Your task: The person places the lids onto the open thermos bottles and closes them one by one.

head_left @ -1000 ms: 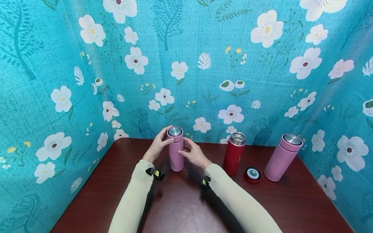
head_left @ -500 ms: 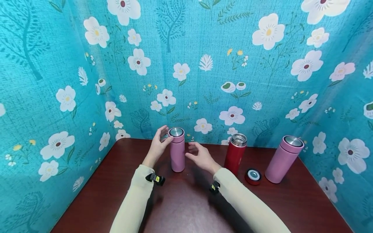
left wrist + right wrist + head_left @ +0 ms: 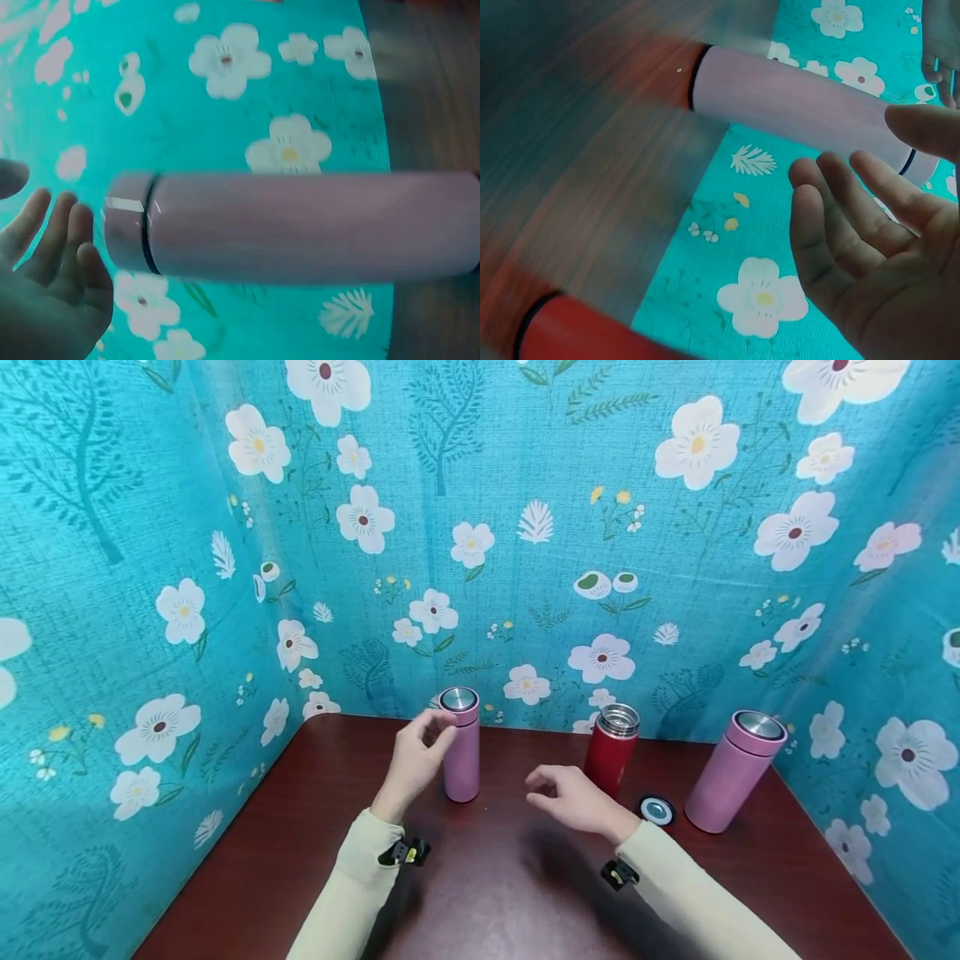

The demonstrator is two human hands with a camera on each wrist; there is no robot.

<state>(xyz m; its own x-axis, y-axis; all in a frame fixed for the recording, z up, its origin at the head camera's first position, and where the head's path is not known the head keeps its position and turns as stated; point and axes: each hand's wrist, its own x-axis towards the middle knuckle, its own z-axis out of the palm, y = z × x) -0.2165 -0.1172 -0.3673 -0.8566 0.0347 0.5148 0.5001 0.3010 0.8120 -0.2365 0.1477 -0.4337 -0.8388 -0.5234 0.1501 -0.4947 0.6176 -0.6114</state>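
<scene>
A slim pink thermos point(image 3: 462, 758) with a silver-topped lid stands upright at the back of the table, its lid on. Just left of it, my left hand point(image 3: 414, 762) hovers near lid height with loosely bent fingers and nothing held. In the left wrist view a gap shows between that hand's fingers point(image 3: 79, 232) and the thermos lid point(image 3: 127, 223). My right hand point(image 3: 573, 797) is in the air between this thermos and a red thermos point(image 3: 611, 756), fingers loosely curved, palm bare. The red thermos is lidless, its steel mouth showing, partly covered by the right hand.
The red thermos's round lid point(image 3: 657, 811) lies upside down beside it, partly behind the right forearm. A second, lidded pink thermos point(image 3: 731, 777) stands at the far right of the dark table point(image 3: 495, 893). Flowered turquoise cloth point(image 3: 525, 568) encloses the back and sides.
Both hands have come off the slim pink thermos. My right hand has moved right and toward me; my left has drawn back slightly to the left. The thermos stays standing.
</scene>
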